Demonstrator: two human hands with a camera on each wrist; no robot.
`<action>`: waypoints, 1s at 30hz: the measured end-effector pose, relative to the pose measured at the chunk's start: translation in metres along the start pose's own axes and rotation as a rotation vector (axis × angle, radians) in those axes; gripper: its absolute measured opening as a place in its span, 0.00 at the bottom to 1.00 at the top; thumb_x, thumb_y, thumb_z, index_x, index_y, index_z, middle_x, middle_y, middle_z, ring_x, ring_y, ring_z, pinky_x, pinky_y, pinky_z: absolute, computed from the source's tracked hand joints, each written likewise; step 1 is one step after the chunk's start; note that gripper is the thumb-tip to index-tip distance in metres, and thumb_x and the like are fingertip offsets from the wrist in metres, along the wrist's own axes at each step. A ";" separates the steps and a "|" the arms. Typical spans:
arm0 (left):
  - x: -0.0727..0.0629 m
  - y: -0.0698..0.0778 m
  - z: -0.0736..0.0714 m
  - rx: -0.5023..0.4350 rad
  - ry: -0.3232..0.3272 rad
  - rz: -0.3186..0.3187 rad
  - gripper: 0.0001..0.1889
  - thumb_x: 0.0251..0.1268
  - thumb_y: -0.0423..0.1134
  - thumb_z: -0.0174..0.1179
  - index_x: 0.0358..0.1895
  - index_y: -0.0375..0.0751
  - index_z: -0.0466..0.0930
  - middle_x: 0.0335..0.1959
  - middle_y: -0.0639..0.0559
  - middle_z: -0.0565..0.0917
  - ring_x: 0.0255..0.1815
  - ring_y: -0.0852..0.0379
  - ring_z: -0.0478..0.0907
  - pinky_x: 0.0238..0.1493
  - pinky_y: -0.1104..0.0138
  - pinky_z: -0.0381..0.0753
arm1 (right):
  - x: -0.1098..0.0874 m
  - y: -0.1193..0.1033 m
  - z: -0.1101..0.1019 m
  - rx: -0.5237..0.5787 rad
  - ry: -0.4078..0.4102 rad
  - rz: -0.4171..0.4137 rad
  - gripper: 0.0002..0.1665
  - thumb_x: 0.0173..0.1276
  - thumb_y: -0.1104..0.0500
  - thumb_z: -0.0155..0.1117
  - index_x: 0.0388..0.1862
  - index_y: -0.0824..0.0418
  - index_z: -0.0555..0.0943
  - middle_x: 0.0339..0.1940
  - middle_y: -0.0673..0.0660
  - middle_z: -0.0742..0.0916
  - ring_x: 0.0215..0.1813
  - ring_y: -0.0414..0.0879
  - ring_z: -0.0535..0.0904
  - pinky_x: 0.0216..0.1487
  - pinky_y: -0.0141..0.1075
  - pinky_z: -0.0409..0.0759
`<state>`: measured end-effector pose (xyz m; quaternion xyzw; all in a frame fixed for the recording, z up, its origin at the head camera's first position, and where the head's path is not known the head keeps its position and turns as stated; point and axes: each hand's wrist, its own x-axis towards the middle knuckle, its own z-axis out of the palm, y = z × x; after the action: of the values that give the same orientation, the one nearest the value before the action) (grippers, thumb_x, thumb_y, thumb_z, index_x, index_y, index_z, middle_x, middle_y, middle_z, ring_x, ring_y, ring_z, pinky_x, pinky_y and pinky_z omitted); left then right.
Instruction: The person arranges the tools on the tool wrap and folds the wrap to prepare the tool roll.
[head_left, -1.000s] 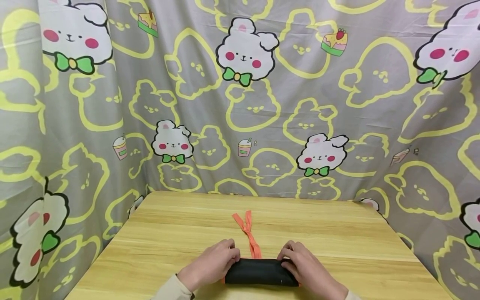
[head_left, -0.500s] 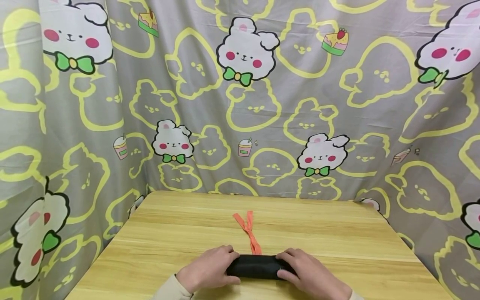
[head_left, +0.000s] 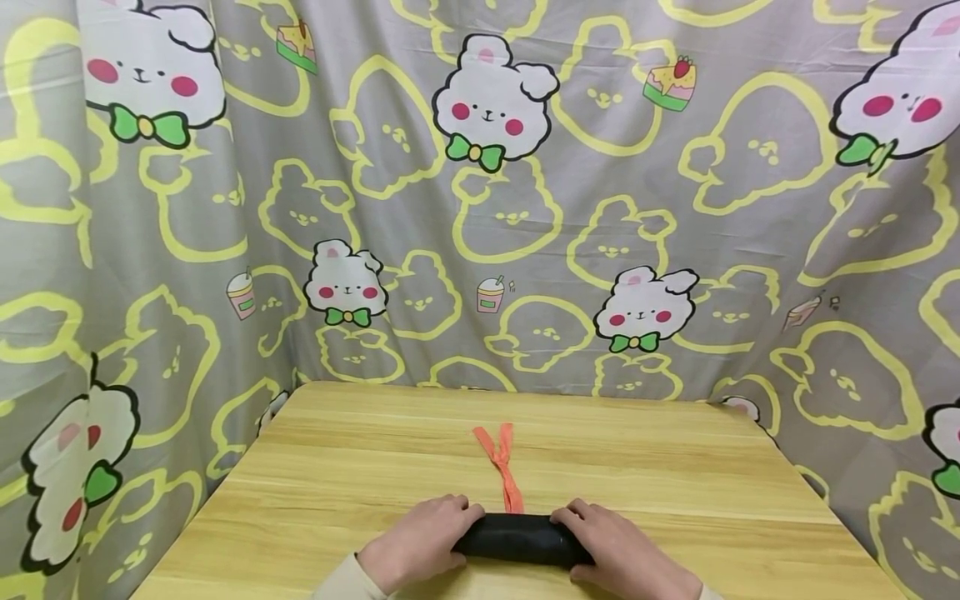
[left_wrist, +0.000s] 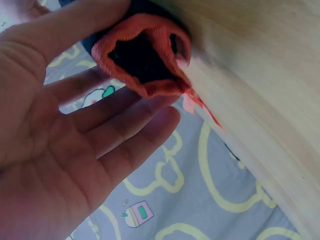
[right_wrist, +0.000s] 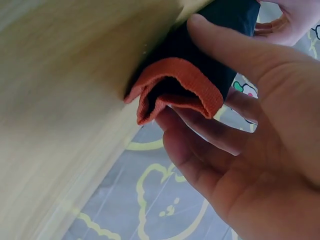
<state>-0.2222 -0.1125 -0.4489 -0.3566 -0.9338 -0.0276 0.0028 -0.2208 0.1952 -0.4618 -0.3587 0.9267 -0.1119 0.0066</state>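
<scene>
A black fabric roll (head_left: 517,537) with orange edging lies crosswise near the front of the table. Orange tie straps (head_left: 507,477) run from behind it toward the far side, crossing and splitting into two ends. My left hand (head_left: 431,537) holds the roll's left end, thumb on the near side and fingers over the far side. The right end is held likewise by my right hand (head_left: 618,550). In the left wrist view the orange edging (left_wrist: 102,52) frames a hollow, coiled end. Folded layers show inside the orange edging (right_wrist: 192,75) in the right wrist view.
The wooden table (head_left: 360,442) has light grain and rounded far corners. A grey curtain (head_left: 420,217) printed with rabbits and yellow outlines hangs close behind it and along both sides.
The black fabric has gone from a wider, flatter shape to a narrower, rounder roll. My thumbs have come round its near side. The strap ends have shifted slightly right.
</scene>
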 end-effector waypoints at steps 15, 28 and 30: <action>-0.009 -0.003 -0.018 -0.218 -0.152 0.057 0.22 0.58 0.43 0.75 0.55 0.50 0.79 0.36 0.63 0.83 0.32 0.70 0.75 0.39 0.72 0.78 | -0.004 -0.008 -0.008 0.112 -0.139 -0.003 0.25 0.64 0.46 0.76 0.57 0.47 0.79 0.41 0.39 0.80 0.36 0.32 0.71 0.38 0.33 0.75; -0.013 -0.018 -0.014 -0.463 -0.195 0.086 0.15 0.75 0.39 0.60 0.60 0.49 0.72 0.19 0.63 0.71 0.18 0.69 0.65 0.29 0.74 0.71 | -0.008 0.001 -0.005 0.261 -0.106 -0.034 0.25 0.76 0.39 0.60 0.66 0.43 0.70 0.52 0.40 0.81 0.43 0.29 0.77 0.41 0.33 0.80; -0.012 -0.021 -0.012 -0.477 -0.197 0.085 0.14 0.77 0.39 0.58 0.61 0.49 0.72 0.21 0.64 0.76 0.19 0.70 0.69 0.30 0.74 0.72 | -0.007 0.007 -0.001 0.254 -0.075 -0.078 0.23 0.78 0.40 0.56 0.66 0.43 0.68 0.52 0.43 0.82 0.43 0.30 0.78 0.39 0.33 0.80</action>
<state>-0.2273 -0.1362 -0.4381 -0.3872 -0.8808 -0.2118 -0.1713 -0.2203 0.2053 -0.4631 -0.3947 0.8895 -0.2151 0.0821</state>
